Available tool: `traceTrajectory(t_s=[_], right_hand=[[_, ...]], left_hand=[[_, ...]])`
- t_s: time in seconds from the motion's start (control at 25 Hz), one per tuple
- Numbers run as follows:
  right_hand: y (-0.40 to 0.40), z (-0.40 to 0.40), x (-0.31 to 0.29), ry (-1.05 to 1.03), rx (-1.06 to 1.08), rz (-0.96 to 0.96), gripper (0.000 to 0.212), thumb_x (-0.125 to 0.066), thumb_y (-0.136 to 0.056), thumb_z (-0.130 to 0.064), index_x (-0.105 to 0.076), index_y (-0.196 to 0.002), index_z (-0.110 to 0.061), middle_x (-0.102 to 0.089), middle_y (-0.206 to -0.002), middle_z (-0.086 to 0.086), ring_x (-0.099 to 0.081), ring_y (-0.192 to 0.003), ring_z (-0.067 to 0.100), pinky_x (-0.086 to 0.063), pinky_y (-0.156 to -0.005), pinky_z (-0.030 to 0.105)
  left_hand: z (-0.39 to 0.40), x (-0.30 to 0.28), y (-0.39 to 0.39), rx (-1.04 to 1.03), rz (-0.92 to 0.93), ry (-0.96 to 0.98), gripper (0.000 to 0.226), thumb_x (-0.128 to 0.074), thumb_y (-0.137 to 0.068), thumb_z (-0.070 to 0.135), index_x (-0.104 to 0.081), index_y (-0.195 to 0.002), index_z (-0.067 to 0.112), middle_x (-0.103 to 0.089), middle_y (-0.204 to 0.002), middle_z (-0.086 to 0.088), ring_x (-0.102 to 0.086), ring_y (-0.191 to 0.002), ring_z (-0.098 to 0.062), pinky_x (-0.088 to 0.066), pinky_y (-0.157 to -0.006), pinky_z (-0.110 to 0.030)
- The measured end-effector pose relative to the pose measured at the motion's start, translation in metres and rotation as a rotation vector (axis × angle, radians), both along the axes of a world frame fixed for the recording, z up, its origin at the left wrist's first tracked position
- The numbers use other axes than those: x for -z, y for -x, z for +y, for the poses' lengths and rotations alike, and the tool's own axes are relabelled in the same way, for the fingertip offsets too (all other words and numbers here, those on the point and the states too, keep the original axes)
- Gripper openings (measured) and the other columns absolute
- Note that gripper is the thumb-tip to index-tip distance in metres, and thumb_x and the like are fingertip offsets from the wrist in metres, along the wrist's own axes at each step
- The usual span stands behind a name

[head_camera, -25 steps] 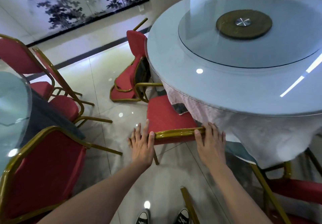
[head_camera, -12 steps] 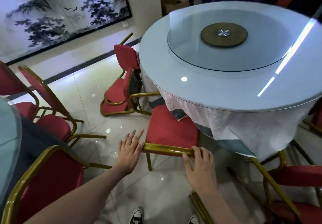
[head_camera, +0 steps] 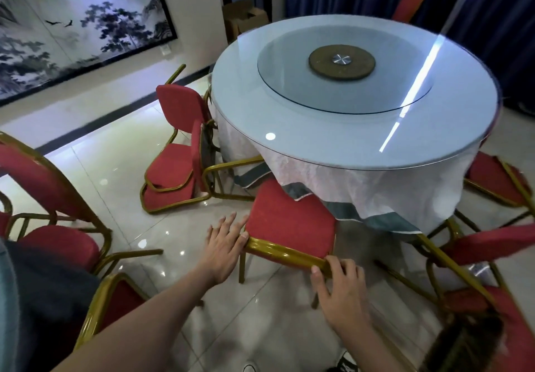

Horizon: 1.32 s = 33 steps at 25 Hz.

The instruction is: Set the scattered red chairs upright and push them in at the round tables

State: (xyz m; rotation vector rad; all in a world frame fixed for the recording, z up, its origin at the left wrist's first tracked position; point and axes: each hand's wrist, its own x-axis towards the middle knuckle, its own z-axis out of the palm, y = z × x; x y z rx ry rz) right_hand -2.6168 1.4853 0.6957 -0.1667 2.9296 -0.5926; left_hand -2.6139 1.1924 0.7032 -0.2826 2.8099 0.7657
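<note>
The red chair (head_camera: 291, 228) stands at the near edge of the round table (head_camera: 356, 116), with its padded fabric seat partly under the hanging white tablecloth (head_camera: 373, 186). Its frame is gold painted metal tube, smooth and shiny. The left hand (head_camera: 223, 248) lies with straight fingers (head_camera: 228, 224) spread wide against the left corner of the seat frame, and the thumb touches the tube. The right hand (head_camera: 340, 290) rests on the front corner of the frame; its fingers are curled over the gold tube and hold it.

The surface is round glass, with a smaller round glass turntable (head_camera: 344, 69) on a brown disc in the middle. On the glossy tile floor (head_camera: 115, 174), left of the table, one tipped chair (head_camera: 176, 168) lies on its side. Two upright chairs with red backs stand at the far left, and two more red chairs are at the right side of the table.
</note>
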Motion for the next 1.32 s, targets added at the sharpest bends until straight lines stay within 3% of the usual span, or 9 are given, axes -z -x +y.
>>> traceTrajectory(t_s=[0.16, 0.24, 0.32, 0.36, 0.48, 0.56, 0.96, 1.32], right_hand=[[0.0, -0.022, 0.003, -0.041, 0.008, 0.068, 0.067, -0.006, -0.094, -0.076, -0.052, -0.115, -0.033, -0.048, -0.104, -0.005, -0.047, -0.096, 0.015, -0.042, -0.08, 0.031], [0.008, -0.023, 0.004, -0.024, -0.015, 0.054, 0.068, -0.005, -0.094, -0.075, -0.052, -0.122, -0.035, -0.051, -0.116, -0.005, -0.052, -0.111, 0.019, -0.042, -0.097, 0.039], [0.01, -0.022, 0.01, 0.025, 0.022, 0.018, 0.075, -0.007, -0.091, -0.079, -0.051, -0.136, -0.038, -0.049, -0.136, -0.005, -0.047, -0.129, 0.021, -0.029, -0.117, 0.049], [0.01, -0.024, 0.016, 0.079, 0.071, 0.002, 0.077, -0.009, -0.089, -0.081, -0.049, -0.14, -0.039, -0.047, -0.141, -0.004, -0.045, -0.131, 0.022, -0.026, -0.119, 0.052], [0.012, -0.036, 0.026, 0.283, 0.232, 0.016, 0.076, -0.02, -0.089, -0.082, -0.05, -0.141, -0.035, -0.048, -0.137, 0.002, -0.05, -0.122, 0.027, -0.042, -0.106, 0.054], [0.016, -0.043, 0.032, 0.343, 0.273, 0.036, 0.072, -0.023, -0.09, -0.082, -0.049, -0.14, -0.037, -0.047, -0.135, 0.001, -0.05, -0.121, 0.027, -0.045, -0.101, 0.055], [0.066, -0.07, 0.036, 0.388, 0.258, 0.03, 0.069, -0.023, -0.092, -0.081, -0.047, -0.144, -0.04, -0.045, -0.138, 0.0, -0.046, -0.129, 0.024, -0.036, -0.11, 0.06], [0.107, -0.12, 0.03, 0.4, 0.28, 0.004, 0.072, -0.022, -0.093, -0.08, -0.046, -0.145, -0.038, -0.045, -0.14, -0.002, -0.044, -0.13, 0.022, -0.033, -0.112, 0.058]], left_hand=[[-0.023, -0.005, 0.006, 0.047, -0.026, 0.012, 0.086, 0.014, -0.08, 0.082, -0.003, -0.157, 0.048, -0.002, -0.169, 0.003, 0.006, -0.155, -0.02, 0.006, -0.124, -0.048], [-0.024, -0.011, 0.009, 0.037, -0.022, 0.06, 0.082, 0.008, -0.084, 0.078, -0.007, -0.157, 0.045, -0.01, -0.168, 0.001, -0.003, -0.155, -0.021, 0.003, -0.125, -0.048], [-0.018, -0.012, 0.012, 0.049, 0.025, 0.098, 0.086, 0.016, -0.082, 0.078, -0.01, -0.157, 0.044, -0.016, -0.166, 0.002, -0.008, -0.154, -0.018, 0.003, -0.125, -0.047], [-0.015, -0.011, 0.014, 0.062, 0.038, 0.094, 0.09, 0.021, -0.079, 0.079, -0.009, -0.157, 0.045, -0.016, -0.166, 0.004, -0.007, -0.154, -0.017, 0.006, -0.124, -0.047], [-0.006, -0.004, 0.02, 0.031, 0.05, 0.077, 0.085, 0.014, -0.084, 0.077, -0.013, -0.157, 0.043, -0.02, -0.165, 0.004, -0.006, -0.154, -0.018, 0.011, -0.122, -0.044], [-0.005, -0.002, 0.026, -0.027, 0.063, 0.079, 0.074, 0.003, -0.089, 0.066, -0.018, -0.156, 0.043, -0.025, -0.164, 0.003, -0.01, -0.154, -0.017, 0.009, -0.123, -0.043], [-0.031, 0.005, 0.084, -0.082, 0.171, 0.076, 0.067, -0.01, -0.092, 0.051, -0.037, -0.151, 0.033, -0.046, -0.15, 0.003, -0.029, -0.146, -0.015, -0.002, -0.125, -0.042], [-0.083, 0.002, 0.14, -0.006, 0.18, 0.103, 0.067, -0.009, -0.093, 0.047, -0.04, -0.15, 0.028, -0.047, -0.149, -0.002, -0.033, -0.144, -0.019, -0.005, -0.125, -0.045]])
